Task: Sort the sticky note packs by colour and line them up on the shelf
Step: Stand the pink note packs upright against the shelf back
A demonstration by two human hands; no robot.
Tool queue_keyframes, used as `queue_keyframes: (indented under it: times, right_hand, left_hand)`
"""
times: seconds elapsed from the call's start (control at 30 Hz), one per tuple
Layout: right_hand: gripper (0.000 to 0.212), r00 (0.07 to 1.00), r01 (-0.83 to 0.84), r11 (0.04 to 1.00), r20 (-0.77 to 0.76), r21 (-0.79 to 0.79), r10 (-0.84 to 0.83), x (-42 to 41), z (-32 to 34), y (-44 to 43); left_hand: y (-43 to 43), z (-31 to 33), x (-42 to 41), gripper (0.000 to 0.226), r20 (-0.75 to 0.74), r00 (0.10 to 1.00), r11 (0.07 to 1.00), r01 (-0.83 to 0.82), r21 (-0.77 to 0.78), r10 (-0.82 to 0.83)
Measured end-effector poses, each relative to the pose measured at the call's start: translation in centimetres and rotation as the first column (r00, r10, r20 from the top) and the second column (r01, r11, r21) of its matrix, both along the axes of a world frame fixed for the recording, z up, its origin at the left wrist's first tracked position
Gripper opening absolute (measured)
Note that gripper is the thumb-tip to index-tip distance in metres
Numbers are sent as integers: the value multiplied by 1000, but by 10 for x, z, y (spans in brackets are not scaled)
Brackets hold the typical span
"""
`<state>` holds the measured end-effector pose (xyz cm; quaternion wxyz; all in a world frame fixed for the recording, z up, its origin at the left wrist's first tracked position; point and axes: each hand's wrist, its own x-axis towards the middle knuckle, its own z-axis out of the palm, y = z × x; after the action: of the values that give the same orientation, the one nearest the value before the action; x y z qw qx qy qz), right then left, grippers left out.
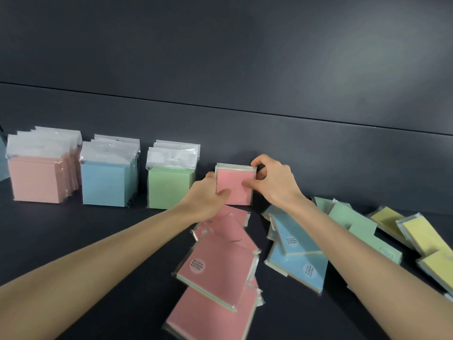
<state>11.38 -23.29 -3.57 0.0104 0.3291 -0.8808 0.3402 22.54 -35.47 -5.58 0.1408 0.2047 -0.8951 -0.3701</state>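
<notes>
While both hands hold the pink pack (234, 185) upright on the shelf (98, 241), just right of the green row (169, 190), best square its base w/ the rows' front line before releasing. Left hand (206, 200) grip pinches the left edge; right hand (274, 182) grip pinches the top-right corner. Standing rows: 3, i.e. peach row (36, 180), blue row (105, 185), green. Loose, approx: 4 pink packs (215, 261), 3 blue packs (296, 234), 3 green packs (353, 219), 3 yellow packs (421, 234).
</notes>
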Motion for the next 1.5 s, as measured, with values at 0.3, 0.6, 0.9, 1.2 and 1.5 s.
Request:
queue_keyframes:
  times: [0.3,0.6,0.9,1.2,1.5]
  right_hand:
    - [26,990,-133,983,68,128,125,46,13,34]
    - [37,939,-288,949,231,131,254,68,-4,31]
    - [46,933,-212,975,284,-60,220,64,-7,28]
    - [22,895,-229,947,333,-225,296,65,2,32]
    - [20,923,-185,932,271,-313,275,65,-1,32]
  left_hand:
    - [6,12,56,62,297,943,986,166,-36,-148]
    - [7,-1,64,61,-18,999,981,43,190,-41]
    - [8,4,64,73,-197,979,904,47,425,42]
    - [-1,11,66,57,-203,978,735,102,670,49]
    - [3,12,69,68,-232,970,706,120,698,65]
